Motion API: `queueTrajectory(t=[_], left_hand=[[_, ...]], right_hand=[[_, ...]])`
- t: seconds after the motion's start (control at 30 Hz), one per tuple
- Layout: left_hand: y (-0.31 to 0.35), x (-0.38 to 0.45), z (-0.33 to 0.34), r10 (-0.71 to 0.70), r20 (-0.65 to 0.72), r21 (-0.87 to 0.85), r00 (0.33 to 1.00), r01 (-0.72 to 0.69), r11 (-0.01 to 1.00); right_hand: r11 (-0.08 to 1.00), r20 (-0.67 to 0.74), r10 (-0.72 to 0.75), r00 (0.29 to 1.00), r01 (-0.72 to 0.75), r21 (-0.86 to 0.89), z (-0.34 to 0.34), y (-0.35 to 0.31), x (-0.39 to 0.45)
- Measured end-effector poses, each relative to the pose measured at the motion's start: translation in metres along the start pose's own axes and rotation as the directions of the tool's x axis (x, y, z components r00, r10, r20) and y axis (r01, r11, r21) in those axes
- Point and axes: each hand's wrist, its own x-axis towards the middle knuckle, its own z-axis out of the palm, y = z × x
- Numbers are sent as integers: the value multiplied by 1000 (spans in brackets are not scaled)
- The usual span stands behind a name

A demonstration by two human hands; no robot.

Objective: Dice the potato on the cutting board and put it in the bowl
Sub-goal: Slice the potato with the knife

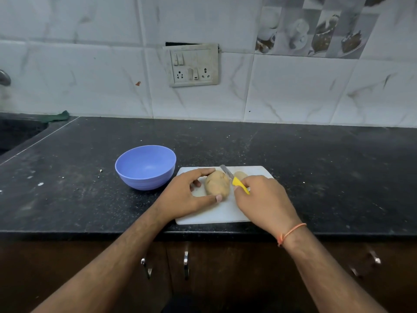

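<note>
So, largest to smallest:
counter (pixel 293 150): dark speckled stone, tiled wall behind, cabinet doors below the front edge.
cutting board (pixel 216 213): white, flat on the counter near its front edge, just right of the bowl.
bowl (pixel 145 167): blue, upright, nothing visible inside, close beside the board's left edge; contact unclear.
left hand (pixel 185 192): forearm comes in from lower left, palm down over the board's left part; index finger stretched along the potato's far side, thumb tip on its near side, so the fingers (pixel 203 171) are spread wide and bracket the potato.
right hand (pixel 264 199): forearm from lower right, orange thread on the wrist, knuckles up; fingers wrapped round the knife handle.
potato (pixel 217 182): unpeeled, lying on the board between the two hands.
cut piece (pixel 240 175): smaller pale piece on the board just right of the blade, partly hidden.
knife (pixel 234 179): yellow handle, grey blade pointing away and left, at the potato's right end.
</note>
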Motion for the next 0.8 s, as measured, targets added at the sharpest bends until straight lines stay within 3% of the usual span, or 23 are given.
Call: queueTrajectory(t=[0.37,0.6,0.8], left_hand=[[-4,2,1,-9,-16,-33,1000,8,999],[-6,3,2,3,-22,-33,1000,-4,999],[-6,4,2,1,-22,-15,1000,-2,1000]], right_hand=[[982,-95,-111,989,95,-161,11,-10,-16],[956,-46,-114,992,97,-278,2,-26,-28],[971,4,-63,998,63,-230,2,-34,-15]])
